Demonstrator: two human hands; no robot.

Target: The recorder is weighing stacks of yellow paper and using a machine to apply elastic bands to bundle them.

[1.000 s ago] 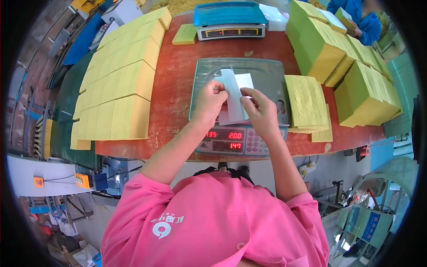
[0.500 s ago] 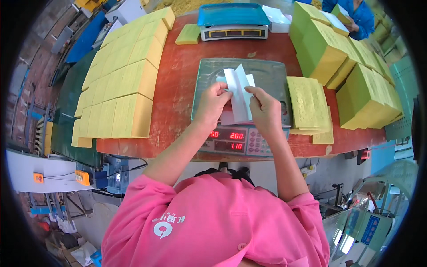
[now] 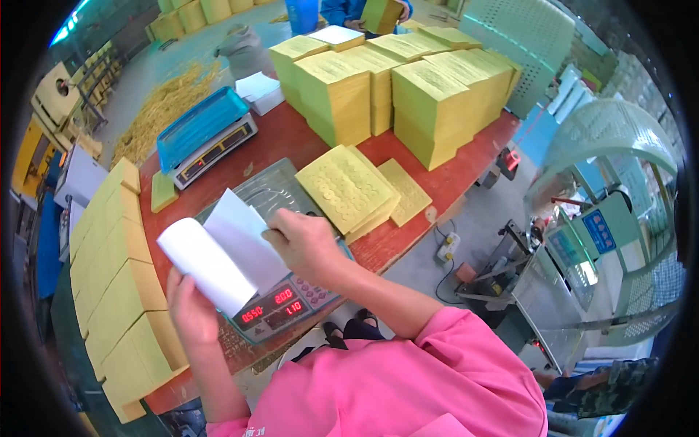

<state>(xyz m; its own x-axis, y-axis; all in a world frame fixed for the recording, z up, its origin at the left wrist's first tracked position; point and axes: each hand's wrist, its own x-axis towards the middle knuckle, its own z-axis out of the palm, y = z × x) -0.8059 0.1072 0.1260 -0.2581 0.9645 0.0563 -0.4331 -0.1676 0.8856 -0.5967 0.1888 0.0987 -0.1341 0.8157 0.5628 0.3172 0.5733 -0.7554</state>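
White paper sheets [image 3: 211, 269] are spread between my hands above a digital scale [image 3: 331, 295]. One sheet curls over toward the left, and another stands up behind it. My left hand [image 3: 193, 309] grips the curled sheet from its lower left side, some fingers hidden behind it. My right hand [image 3: 306, 244] is closed on the right edge of the paper, thumb and fingers pinched together. Below the paper the scale's red display is lit, and its glass-like pan [image 3: 273, 182] is partly covered. Yellow embossed paper [image 3: 348, 188] lies stacked beside my right hand, overlapping the pan's edge.
Tall yellow paper stacks [image 3: 331, 95] stand at the far side of the red table [image 3: 429, 186]. More yellow blocks [image 3: 120, 269] line the left. A second scale [image 3: 204, 138] with a blue tray sits beyond. Another person's hand [image 3: 403, 10] holds a yellow block.
The view has swung to the right. The paper, a narrow folded bundle before, is now spread wider. My left hand has shifted to its lower left, while my right hand still grips its right side.
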